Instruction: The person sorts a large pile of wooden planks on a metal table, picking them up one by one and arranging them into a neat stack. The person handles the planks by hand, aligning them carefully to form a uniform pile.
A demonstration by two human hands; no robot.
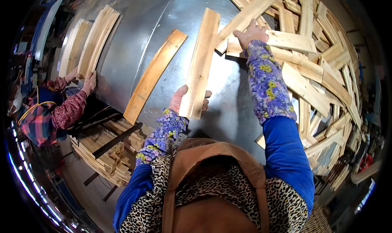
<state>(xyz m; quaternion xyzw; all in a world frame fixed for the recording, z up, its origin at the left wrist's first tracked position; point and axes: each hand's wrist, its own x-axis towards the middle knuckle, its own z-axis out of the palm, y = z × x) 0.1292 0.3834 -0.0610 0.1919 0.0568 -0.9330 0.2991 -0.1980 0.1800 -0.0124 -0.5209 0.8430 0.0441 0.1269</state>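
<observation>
My left hand point(178, 99) is wrapped round the near end of a pale wooden board point(202, 61), thumb on one side and fingertips showing on the other. That board points away from me over the metal tabletop. At the edge of a heap of boards, my right hand point(251, 32) lies with its fingers spread. It touches the boards there, beside a slanting plank point(247, 17); its palm is turned out of sight. Left of the held piece, a single darker board point(155, 75) lies by itself on the metal, its near end at the table edge.
Loose boards point(306, 69) lie crisscrossed in a large heap on the right. At the left, another person's hands point(87, 82) touch the ends of boards point(98, 41) set side by side on the tabletop point(122, 49). Below the table edge, stacked boards point(108, 151) rest on dark bars.
</observation>
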